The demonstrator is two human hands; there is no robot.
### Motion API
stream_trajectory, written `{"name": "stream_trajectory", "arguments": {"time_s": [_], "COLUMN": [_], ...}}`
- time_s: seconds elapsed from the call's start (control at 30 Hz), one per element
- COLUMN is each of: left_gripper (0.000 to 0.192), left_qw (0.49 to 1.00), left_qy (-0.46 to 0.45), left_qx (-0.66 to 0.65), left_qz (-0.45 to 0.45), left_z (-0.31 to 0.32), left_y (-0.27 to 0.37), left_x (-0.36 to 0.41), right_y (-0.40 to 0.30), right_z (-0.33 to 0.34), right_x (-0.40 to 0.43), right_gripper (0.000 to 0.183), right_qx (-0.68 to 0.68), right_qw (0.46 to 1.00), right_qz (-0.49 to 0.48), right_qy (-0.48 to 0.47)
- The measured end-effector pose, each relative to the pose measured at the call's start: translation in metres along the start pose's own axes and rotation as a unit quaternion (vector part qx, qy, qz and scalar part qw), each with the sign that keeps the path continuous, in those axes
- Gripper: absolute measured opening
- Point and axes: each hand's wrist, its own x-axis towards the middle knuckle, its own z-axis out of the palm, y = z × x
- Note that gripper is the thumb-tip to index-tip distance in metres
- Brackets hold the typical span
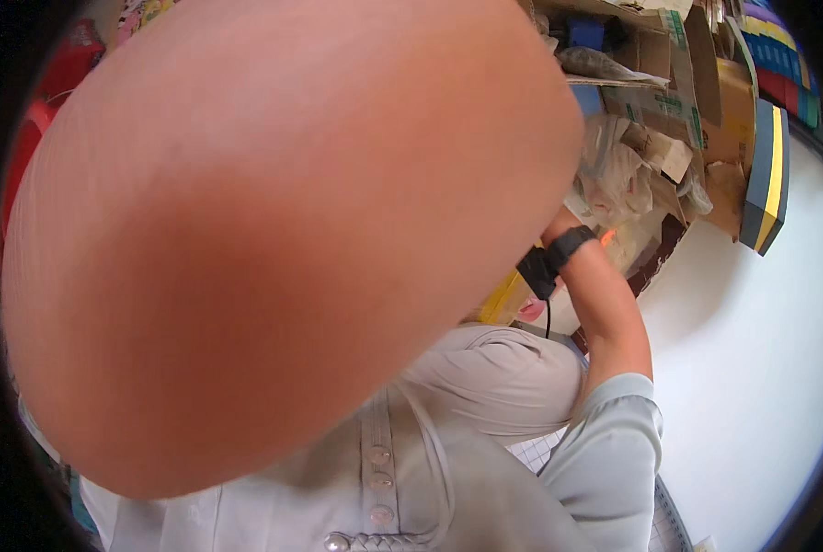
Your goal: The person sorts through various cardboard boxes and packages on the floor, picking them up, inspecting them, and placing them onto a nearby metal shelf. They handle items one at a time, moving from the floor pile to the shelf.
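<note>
A blurred expanse of skin, apparently my left hand [287,241], lies very close to the camera and covers much of the picture. Its fingers cannot be made out. Beyond its right edge, my right forearm [608,307] reaches away from me, with a black strap [572,247] around the wrist. A small black device [538,273] with a cable is attached there. Only the wrist end of my right hand [559,222] shows; its fingers are hidden behind the blurred skin. Near that wrist are clear plastic bags [618,183] and a yellow item [501,298].
Open cardboard boxes [660,114] are piled at upper right, beside a dark box with a yellow stripe [767,179]. A white wall [749,359] borders the right side. Red plastic [22,155] shows at far left. My bent leg [501,379] is below the pile.
</note>
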Motion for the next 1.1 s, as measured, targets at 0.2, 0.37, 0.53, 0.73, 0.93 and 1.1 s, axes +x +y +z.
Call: {"name": "stream_trajectory", "arguments": {"time_s": [0.2,0.37,0.53,0.73,0.93,1.1], "left_gripper": [0.041,0.038,0.037,0.036,0.035,0.034], "left_qw": [1.000,1.000,1.000,1.000,1.000,0.999], "left_qy": [-0.010,-0.021,-0.016,-0.010,-0.011,-0.029], "left_qx": [0.000,0.010,0.012,0.006,0.010,0.010], "left_qz": [0.012,0.011,0.008,0.010,0.021,0.037], "left_z": [-0.002,-0.001,0.000,0.001,0.000,0.005], "left_y": [-0.002,-0.002,-0.004,-0.006,-0.007,-0.005], "left_x": [0.009,0.012,0.008,0.006,0.009,0.015], "right_y": [-0.021,-0.008,-0.017,-0.053,-0.055,-0.023], "right_z": [0.010,0.025,0.058,0.126,0.098,0.034], "right_x": [-0.047,-0.028,0.024,0.003,-0.063,-0.080], "right_gripper": [0.018,0.019,0.018,0.017,0.015,0.015], "right_qx": [-0.023,-0.053,-0.089,-0.034,-0.086,-0.172], "right_qw": [0.996,0.971,0.986,0.999,0.979,0.953], "right_qz": [0.002,-0.126,-0.001,0.012,-0.122,-0.109], "right_qy": [0.089,0.196,0.142,-0.024,0.136,0.223]}}
